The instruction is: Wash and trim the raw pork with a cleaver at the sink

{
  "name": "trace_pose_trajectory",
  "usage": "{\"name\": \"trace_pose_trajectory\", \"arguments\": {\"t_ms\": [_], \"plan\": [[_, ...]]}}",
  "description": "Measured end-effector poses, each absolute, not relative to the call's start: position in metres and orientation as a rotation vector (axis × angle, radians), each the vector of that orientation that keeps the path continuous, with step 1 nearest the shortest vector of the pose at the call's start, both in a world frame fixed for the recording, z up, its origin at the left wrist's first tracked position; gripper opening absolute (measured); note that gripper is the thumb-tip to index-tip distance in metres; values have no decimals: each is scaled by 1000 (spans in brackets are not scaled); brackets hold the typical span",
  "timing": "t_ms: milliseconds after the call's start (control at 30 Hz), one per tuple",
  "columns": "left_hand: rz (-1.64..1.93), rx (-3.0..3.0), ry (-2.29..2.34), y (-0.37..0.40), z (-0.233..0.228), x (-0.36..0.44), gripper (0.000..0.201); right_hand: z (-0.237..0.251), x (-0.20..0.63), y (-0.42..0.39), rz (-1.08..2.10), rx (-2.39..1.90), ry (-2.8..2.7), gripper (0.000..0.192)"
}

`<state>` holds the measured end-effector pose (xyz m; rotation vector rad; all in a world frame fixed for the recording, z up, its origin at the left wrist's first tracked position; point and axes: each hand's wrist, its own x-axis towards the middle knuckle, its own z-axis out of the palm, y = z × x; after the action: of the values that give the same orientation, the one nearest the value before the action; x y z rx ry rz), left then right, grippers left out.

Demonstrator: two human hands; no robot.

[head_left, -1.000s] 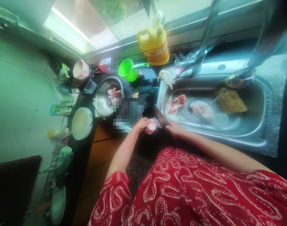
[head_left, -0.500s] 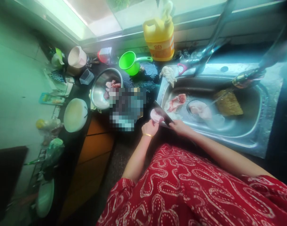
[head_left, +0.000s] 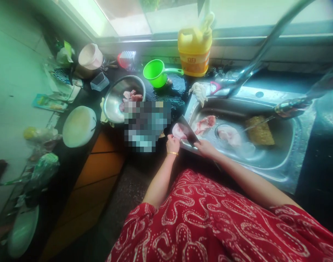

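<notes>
My left hand (head_left: 172, 144) holds a pink piece of raw meat (head_left: 178, 131) at the left rim of the steel sink (head_left: 275, 162). My right hand (head_left: 206, 148) grips the handle of a dark cleaver (head_left: 187, 130), whose blade lies against the meat. More raw meat (head_left: 205, 124) lies in the sink's left end, and another pale piece (head_left: 228, 134) sits over the drain. A steel bowl (head_left: 114, 100) with several meat pieces stands on the counter to the left.
A green scoop (head_left: 155, 74) and a yellow jug (head_left: 194, 50) stand by the window. A tap (head_left: 254, 65) arches over the sink, with a brownish scouring pad (head_left: 259, 131) below. A white lid (head_left: 79, 126), a pink cup (head_left: 90, 56) and clutter fill the left counter.
My hands, with the meat and cleaver, have moved up from in front of my body to the sink's left rim. The view has shifted as my head moved.
</notes>
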<state>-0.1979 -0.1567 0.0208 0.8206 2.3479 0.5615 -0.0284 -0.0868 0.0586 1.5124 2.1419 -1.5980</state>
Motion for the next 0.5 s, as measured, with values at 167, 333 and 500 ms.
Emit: {"name": "trace_pose_trajectory", "arguments": {"t_ms": [167,333,500], "plan": [[596,681,2064,-147,8,-219,26,61,-40,-81,-1498,1465,2222,24],[557,906,2059,-148,19,-231,23,61,-47,-76,-1460,1419,2273,25],[385,1172,2138,-150,52,-230,36,70,-38,-79,-1447,1513,2341,30]]}}
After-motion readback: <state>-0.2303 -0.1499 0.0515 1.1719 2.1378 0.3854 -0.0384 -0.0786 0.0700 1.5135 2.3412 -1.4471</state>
